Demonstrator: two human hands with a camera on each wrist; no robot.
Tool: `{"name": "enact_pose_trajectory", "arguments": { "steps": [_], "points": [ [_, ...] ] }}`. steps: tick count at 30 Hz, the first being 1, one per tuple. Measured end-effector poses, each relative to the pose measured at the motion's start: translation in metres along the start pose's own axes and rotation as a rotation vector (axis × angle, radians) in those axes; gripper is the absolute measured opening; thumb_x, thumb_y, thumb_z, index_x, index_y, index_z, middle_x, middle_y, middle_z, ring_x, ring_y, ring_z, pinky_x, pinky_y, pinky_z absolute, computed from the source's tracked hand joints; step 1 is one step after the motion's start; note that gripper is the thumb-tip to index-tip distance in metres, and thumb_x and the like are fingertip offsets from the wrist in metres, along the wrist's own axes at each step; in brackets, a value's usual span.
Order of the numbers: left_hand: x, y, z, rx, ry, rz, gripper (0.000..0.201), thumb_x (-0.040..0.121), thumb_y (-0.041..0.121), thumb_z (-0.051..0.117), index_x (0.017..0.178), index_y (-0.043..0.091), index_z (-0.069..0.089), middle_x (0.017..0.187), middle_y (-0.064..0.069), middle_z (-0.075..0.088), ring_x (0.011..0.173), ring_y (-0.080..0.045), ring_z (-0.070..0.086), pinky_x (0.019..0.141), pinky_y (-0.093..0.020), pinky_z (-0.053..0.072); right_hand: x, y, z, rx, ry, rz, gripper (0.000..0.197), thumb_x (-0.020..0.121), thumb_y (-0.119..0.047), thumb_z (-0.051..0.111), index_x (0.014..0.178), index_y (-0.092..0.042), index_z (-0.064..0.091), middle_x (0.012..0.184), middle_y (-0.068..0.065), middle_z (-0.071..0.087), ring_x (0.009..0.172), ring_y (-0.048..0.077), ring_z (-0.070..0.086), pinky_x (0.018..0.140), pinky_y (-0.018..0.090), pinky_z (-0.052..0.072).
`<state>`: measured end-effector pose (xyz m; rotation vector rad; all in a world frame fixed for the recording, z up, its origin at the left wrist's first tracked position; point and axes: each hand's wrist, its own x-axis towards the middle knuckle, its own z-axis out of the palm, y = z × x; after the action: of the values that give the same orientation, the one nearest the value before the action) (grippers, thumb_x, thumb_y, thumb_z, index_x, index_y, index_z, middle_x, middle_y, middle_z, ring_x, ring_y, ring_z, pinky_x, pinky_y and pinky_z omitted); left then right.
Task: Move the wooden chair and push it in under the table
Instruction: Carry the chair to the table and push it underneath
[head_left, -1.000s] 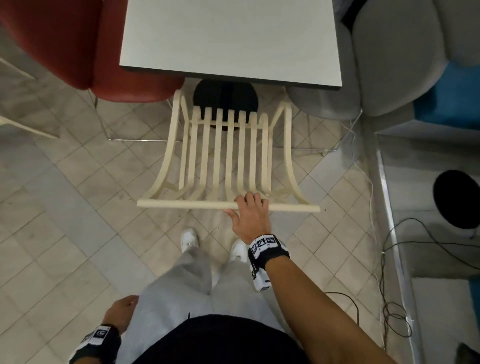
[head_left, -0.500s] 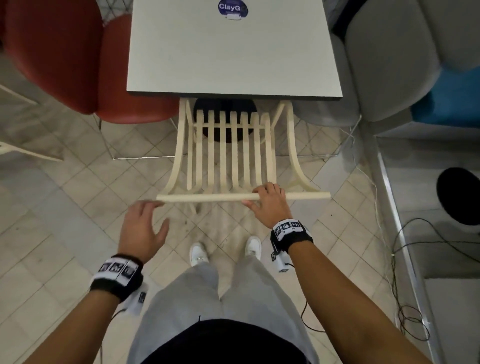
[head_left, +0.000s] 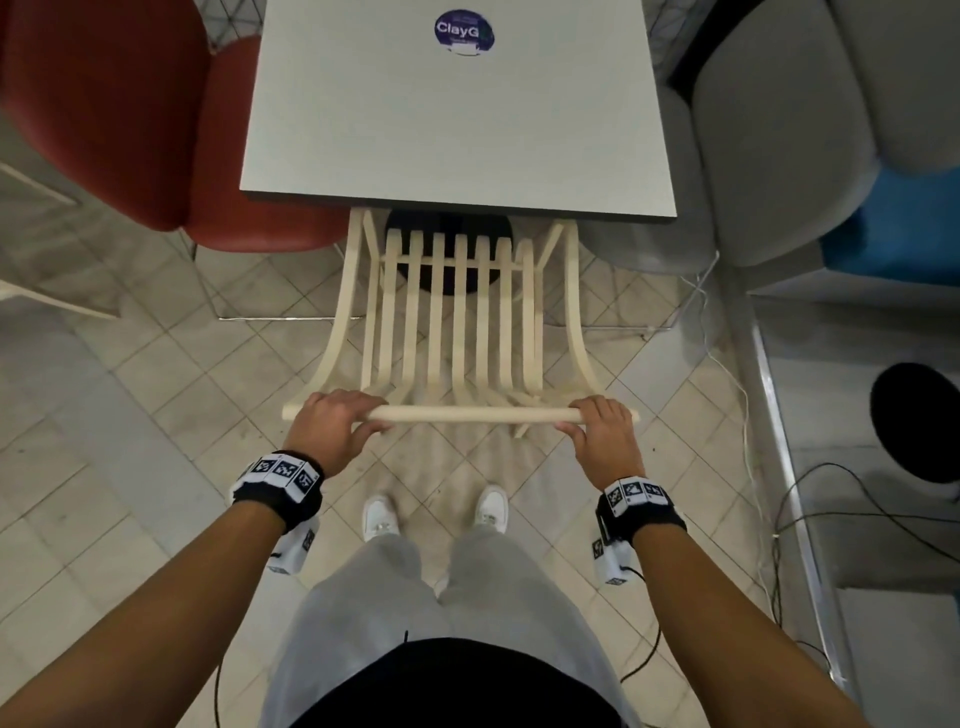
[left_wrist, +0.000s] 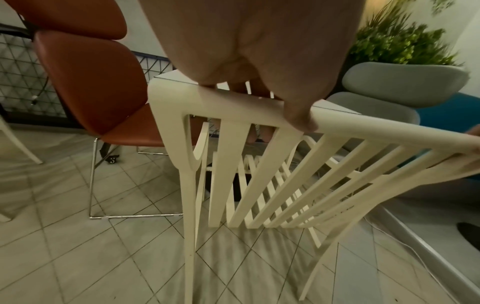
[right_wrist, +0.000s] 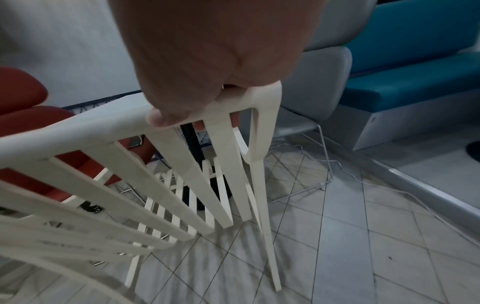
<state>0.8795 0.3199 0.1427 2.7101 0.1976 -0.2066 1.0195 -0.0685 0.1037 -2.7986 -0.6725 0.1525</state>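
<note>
The cream slatted wooden chair (head_left: 460, 322) stands in front of me, its seat front tucked under the near edge of the pale square table (head_left: 457, 114). My left hand (head_left: 332, 423) grips the left end of the chair's top rail (head_left: 467, 414), fingers curled over it. My right hand (head_left: 602, 426) grips the right end the same way. In the left wrist view the left hand (left_wrist: 259, 86) wraps the rail (left_wrist: 363, 127), thumb on its near face. In the right wrist view the right hand (right_wrist: 197, 98) holds the rail's corner (right_wrist: 262, 98).
A red chair (head_left: 156, 130) stands left of the table and a grey chair (head_left: 769, 140) right of it. The table's black round base (head_left: 449, 249) lies beneath the chair seat. A raised step with cables (head_left: 810, 499) runs along the right. My feet (head_left: 436, 512) stand behind the chair.
My left hand rose from my side and took hold of the left end of the rail. My right hand slid toward the right end. The chair has moved further under the table.
</note>
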Motion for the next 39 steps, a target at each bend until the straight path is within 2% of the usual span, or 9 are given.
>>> {"name": "enact_pose_trajectory", "arguments": {
  "steps": [7,13,15,18,21,24,28,32,39],
  "points": [
    [0.023,0.008,-0.002,0.004,0.034,0.001,0.018,0.085,0.043,0.064,0.098,0.032,0.071,0.088,0.008,0.075,0.084,-0.017,0.068,0.08,-0.036,0.046,0.023,0.012,-0.004,0.032,0.028,0.001,0.066,0.096,-0.067,0.031,0.111,-0.014,0.067,0.105,0.006,0.068,0.099,0.028,0.058,0.096,0.042,0.046],
    [0.061,0.002,-0.005,0.005,0.07,-0.035,0.029,0.086,0.049,0.06,0.107,0.032,0.07,0.093,0.007,0.076,0.086,-0.018,0.068,0.085,-0.04,0.049,0.062,0.011,-0.008,0.035,0.032,0.013,0.062,0.093,-0.064,0.04,0.108,-0.01,0.068,0.101,0.009,0.07,0.097,0.031,0.059,0.096,0.044,0.047],
    [0.078,0.001,-0.011,0.013,0.067,-0.059,0.031,0.085,0.05,0.06,0.107,0.03,0.07,0.093,0.005,0.077,0.086,-0.02,0.069,0.085,-0.042,0.051,0.079,0.011,-0.008,0.041,0.016,0.039,0.058,0.09,-0.061,0.049,0.108,-0.009,0.069,0.102,0.01,0.07,0.099,0.032,0.06,0.098,0.044,0.046],
    [0.093,0.005,-0.012,0.057,0.033,-0.064,0.033,0.084,0.054,0.057,0.105,0.032,0.07,0.089,0.005,0.076,0.082,-0.02,0.068,0.081,-0.041,0.052,0.098,0.024,-0.013,0.041,-0.011,0.044,0.07,0.089,-0.068,0.04,0.109,-0.008,0.069,0.103,0.012,0.071,0.1,0.034,0.059,0.097,0.045,0.046],
    [0.095,0.011,-0.003,0.059,0.065,-0.072,0.032,0.086,0.055,0.056,0.103,0.032,0.07,0.085,0.007,0.074,0.08,-0.019,0.066,0.08,-0.04,0.047,0.104,0.039,-0.019,0.036,-0.022,0.018,0.076,0.088,-0.071,0.033,0.109,-0.008,0.069,0.103,0.013,0.071,0.1,0.036,0.06,0.096,0.047,0.047],
    [0.095,0.014,0.001,0.064,0.08,-0.081,0.03,0.086,0.054,0.056,0.102,0.032,0.069,0.082,0.007,0.073,0.08,-0.02,0.064,0.079,-0.039,0.042,0.107,0.041,-0.02,0.04,-0.039,0.011,0.065,0.087,-0.065,0.049,0.11,-0.008,0.07,0.104,0.013,0.072,0.101,0.036,0.06,0.097,0.046,0.045],
    [0.097,0.007,-0.003,0.07,0.057,-0.081,0.033,0.085,0.058,0.055,0.104,0.035,0.069,0.083,0.007,0.074,0.079,-0.018,0.065,0.079,-0.04,0.049,0.105,0.037,-0.017,0.057,-0.032,0.047,0.057,0.087,-0.057,0.056,0.108,-0.007,0.07,0.102,0.013,0.072,0.1,0.035,0.06,0.097,0.046,0.046],
    [0.089,0.004,-0.005,0.067,0.075,-0.078,0.032,0.085,0.055,0.057,0.104,0.033,0.07,0.083,0.006,0.074,0.079,-0.02,0.065,0.08,-0.04,0.047,0.096,0.026,-0.013,0.077,-0.021,0.049,0.042,0.09,-0.045,0.067,0.108,-0.008,0.07,0.101,0.011,0.071,0.099,0.033,0.06,0.097,0.046,0.046],
    [0.082,0.012,0.0,-0.008,0.087,-0.109,0.033,0.083,0.055,0.059,0.104,0.033,0.071,0.084,0.006,0.075,0.082,-0.02,0.065,0.083,-0.043,0.05,0.091,0.03,-0.021,0.095,-0.04,0.028,0.05,0.089,-0.053,0.06,0.107,-0.008,0.071,0.1,0.01,0.072,0.098,0.033,0.061,0.097,0.046,0.046]
  ]
}}
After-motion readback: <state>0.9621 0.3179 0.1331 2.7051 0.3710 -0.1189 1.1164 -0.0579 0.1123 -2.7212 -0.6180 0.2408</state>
